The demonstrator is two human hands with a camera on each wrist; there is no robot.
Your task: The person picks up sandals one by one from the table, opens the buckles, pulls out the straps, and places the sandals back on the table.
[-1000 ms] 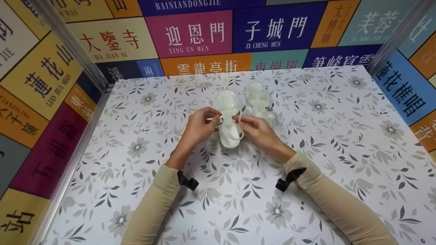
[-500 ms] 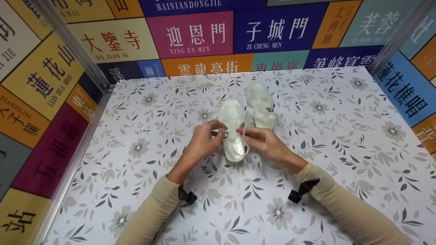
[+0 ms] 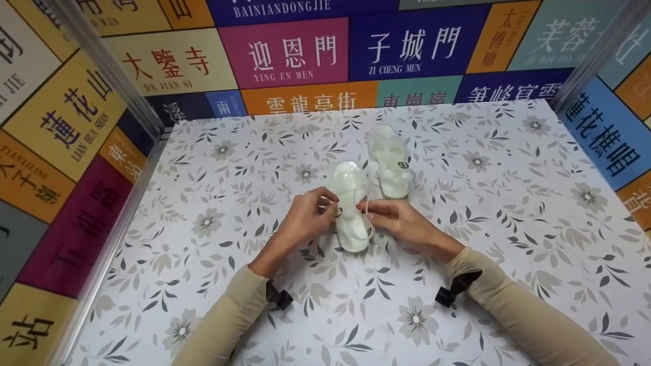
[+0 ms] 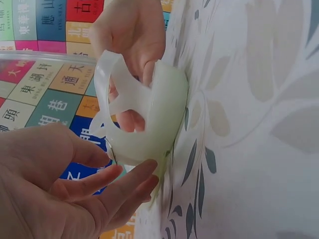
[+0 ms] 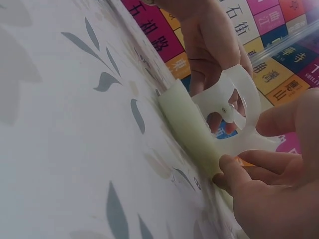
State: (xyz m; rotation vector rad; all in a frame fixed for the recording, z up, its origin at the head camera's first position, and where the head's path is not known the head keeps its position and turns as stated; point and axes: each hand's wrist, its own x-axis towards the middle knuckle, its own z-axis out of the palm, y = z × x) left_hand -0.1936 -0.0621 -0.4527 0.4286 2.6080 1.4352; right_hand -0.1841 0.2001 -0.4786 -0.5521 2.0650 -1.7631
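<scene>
A pale, translucent jelly sandal (image 3: 353, 236) lies toe-away on the table between both hands. At its left side my left hand (image 3: 309, 216) pinches the strap by the small buckle (image 3: 339, 212); in the left wrist view its fingertips touch the sole's edge (image 4: 172, 97). From the right, my right hand (image 3: 404, 221) holds the side strap between thumb and fingers, fingertips against the sole (image 5: 187, 127) in the right wrist view. A thin strap loops up over the heel (image 5: 246, 87). Just beyond, to the right, rests the matching sandal (image 3: 392, 187), which neither hand touches.
The table (image 3: 213, 284) has a white cover printed with grey leaves and flowers. Panels with coloured lettered blocks (image 3: 290, 51) stand along its back and sides. Each sleeve cuff carries a black wrist camera (image 3: 282, 299).
Both hands have drawn the sandal toward the person and slightly right, keeping hold of its sides. A gap now separates it from the other sandal, which has stayed in place.
</scene>
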